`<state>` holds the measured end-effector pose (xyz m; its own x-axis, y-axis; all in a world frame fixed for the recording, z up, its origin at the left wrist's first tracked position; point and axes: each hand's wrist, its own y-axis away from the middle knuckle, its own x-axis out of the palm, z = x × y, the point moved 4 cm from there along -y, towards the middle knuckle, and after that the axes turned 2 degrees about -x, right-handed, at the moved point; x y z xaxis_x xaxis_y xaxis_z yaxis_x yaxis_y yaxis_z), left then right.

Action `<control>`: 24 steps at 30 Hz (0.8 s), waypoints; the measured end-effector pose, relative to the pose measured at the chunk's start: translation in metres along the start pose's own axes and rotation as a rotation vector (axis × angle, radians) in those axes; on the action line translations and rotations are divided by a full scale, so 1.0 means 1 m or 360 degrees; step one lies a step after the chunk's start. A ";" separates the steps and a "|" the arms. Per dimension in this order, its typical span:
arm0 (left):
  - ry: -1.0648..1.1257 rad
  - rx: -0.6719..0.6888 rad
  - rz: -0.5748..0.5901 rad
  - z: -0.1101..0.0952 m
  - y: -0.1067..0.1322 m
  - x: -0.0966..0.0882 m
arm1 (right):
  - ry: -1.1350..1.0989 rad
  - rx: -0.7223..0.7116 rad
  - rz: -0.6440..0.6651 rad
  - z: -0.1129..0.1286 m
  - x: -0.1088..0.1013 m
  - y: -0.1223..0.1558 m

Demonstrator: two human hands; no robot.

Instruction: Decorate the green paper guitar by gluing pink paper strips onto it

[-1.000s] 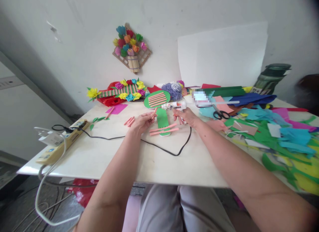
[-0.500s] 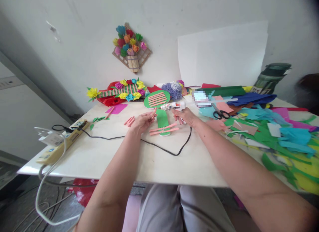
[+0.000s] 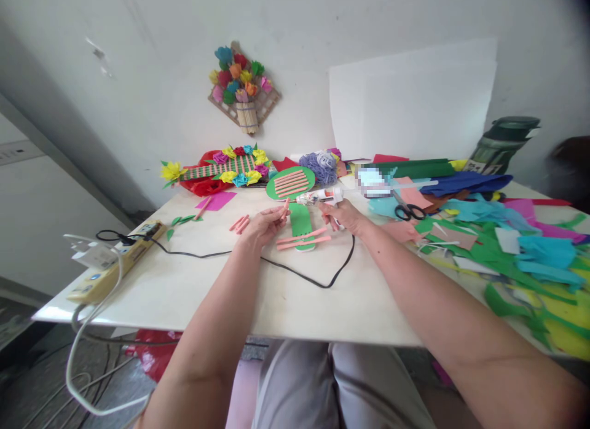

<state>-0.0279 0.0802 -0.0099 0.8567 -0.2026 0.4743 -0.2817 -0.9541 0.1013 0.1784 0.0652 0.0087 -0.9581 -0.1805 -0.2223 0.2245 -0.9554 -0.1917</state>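
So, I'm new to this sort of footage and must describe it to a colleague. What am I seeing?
There is no machine here, just a person's two bare hands. The view comes from one camera worn on the head, looking forward and down.

The left hand pinches a small pink roll. The right hand holds what looks like a glue gun. Between them on the white table lies a green shape, with pink rolls in a row on its round far part.

To the person's right are scissors and coloured paper scraps; to the left, a power strip.
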 end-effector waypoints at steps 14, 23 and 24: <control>-0.0003 0.0007 -0.0015 -0.001 0.000 0.000 | 0.0012 0.0032 0.0046 0.000 0.003 0.001; 0.0029 0.0032 -0.0002 0.000 -0.001 -0.001 | -0.0013 0.0030 0.0060 -0.002 0.004 -0.001; 0.0035 0.0030 -0.0011 0.000 -0.002 -0.001 | -0.0015 0.0031 0.0058 -0.002 0.004 0.000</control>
<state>-0.0288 0.0821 -0.0105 0.8488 -0.1911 0.4930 -0.2674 -0.9595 0.0886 0.1744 0.0652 0.0061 -0.9510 -0.2175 -0.2198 0.2560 -0.9525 -0.1649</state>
